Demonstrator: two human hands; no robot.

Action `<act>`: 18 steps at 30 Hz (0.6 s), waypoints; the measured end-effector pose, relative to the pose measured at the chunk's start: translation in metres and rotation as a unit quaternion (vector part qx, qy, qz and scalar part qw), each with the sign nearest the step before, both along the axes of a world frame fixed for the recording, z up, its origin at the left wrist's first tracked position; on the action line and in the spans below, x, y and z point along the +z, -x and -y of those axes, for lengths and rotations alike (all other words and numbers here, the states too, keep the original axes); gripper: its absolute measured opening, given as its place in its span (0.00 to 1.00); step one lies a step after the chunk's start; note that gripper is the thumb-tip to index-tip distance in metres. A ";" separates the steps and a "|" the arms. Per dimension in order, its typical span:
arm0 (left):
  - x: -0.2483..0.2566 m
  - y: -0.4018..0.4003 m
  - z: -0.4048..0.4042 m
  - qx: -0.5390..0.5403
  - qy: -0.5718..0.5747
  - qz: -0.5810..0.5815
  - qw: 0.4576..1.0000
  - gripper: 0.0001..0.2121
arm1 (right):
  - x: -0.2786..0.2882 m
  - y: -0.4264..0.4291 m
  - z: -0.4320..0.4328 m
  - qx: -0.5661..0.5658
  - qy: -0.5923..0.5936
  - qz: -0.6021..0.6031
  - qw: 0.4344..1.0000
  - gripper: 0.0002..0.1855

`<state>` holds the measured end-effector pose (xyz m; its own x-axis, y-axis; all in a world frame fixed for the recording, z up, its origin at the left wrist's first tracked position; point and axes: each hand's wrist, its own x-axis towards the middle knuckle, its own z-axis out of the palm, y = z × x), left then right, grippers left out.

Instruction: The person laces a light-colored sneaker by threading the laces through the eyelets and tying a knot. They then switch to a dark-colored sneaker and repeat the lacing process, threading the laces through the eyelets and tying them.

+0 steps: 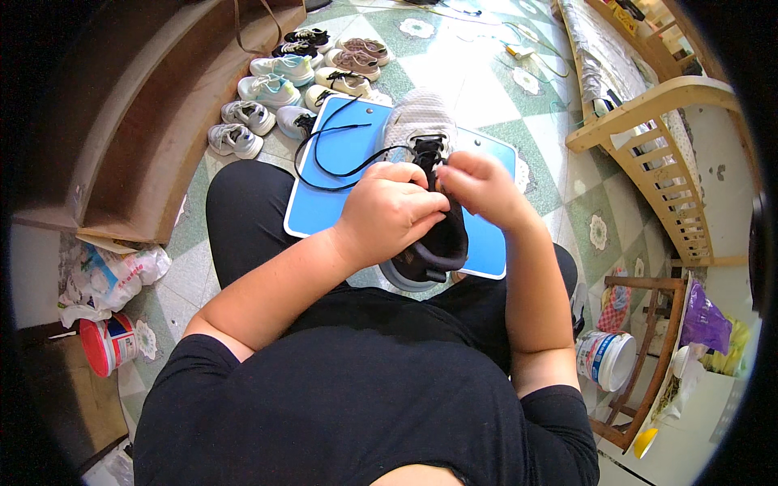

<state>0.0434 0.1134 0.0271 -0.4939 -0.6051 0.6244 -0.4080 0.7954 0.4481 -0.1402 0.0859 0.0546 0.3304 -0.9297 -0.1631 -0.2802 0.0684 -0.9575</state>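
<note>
A white and black sneaker (420, 115) lies over a blue board with a white rim (328, 209) across my lap, its toe pointing away from me. My left hand (392, 203) is at the shoe's opening and lower lacing, thumb and fingers pinched together. On the other side, my right hand (477, 182) has its fingers curled at the black lacing, near the eyelets. A long loose black shoelace (328, 187) loops from the eyelets over the board's left part. The fingertips partly cover the lacing, so what exactly each pinches is hard to see.
Several pairs of sneakers (267, 91) stand on the tiled floor ahead left, beside a brown wooden shelf (152, 121). Cables and a power strip (519, 51) lie ahead. At right are a wooden bed frame (653, 109) and a white bucket (617, 361); a red-lidded bucket (97, 347) lies left.
</note>
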 end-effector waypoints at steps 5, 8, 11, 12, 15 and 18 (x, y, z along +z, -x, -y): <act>0.002 -0.001 0.000 0.005 -0.010 0.001 1.000 0.07 | 0.010 0.038 0.015 0.002 0.022 0.286 0.958 0.12; 0.001 0.000 -0.001 0.005 0.021 -0.005 1.000 0.07 | 0.001 0.016 0.006 -0.066 -0.002 -0.008 0.998 0.15; -0.002 0.000 -0.001 0.010 0.016 0.006 1.000 0.07 | -0.016 -0.008 0.003 0.046 0.245 -0.294 0.923 0.17; -0.003 0.000 -0.001 0.011 0.010 0.009 1.000 0.07 | -0.016 -0.008 0.003 0.032 0.210 -0.207 0.955 0.16; 0.004 -0.001 -0.005 0.001 0.025 0.001 1.000 0.07 | -0.016 0.000 0.006 0.026 0.037 0.084 0.995 0.13; 0.003 0.002 -0.003 -0.004 0.027 -0.007 1.000 0.07 | -0.015 0.015 0.013 0.030 -0.119 0.218 0.968 0.11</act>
